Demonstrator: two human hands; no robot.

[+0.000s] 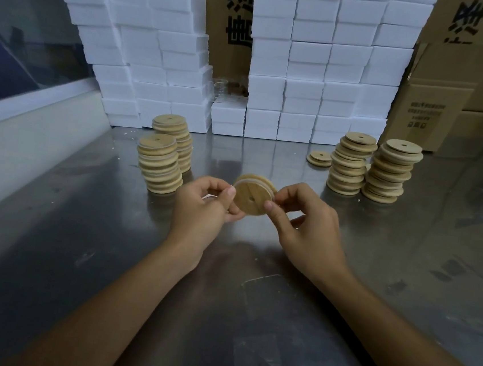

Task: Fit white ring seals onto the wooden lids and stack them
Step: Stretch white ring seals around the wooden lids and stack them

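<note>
A round wooden lid [252, 198] with a small centre hole is held on edge above the steel table, tilted toward me. A white ring seal [249, 180] sits around its upper rim. My left hand [205, 206] pinches the lid's left edge between thumb and fingers. My right hand [305, 219] pinches the right edge. Two stacks of lids with white seals [160, 164] stand at the left. Two stacks of plain wooden lids [370, 169] stand at the right, with a short pile [320, 158] beside them.
White foam boxes [305, 70] are piled in a wall along the back of the metal table [80, 225]. Brown cardboard cartons [451, 100] stand behind them and at the right. A window ledge [17, 117] runs along the left.
</note>
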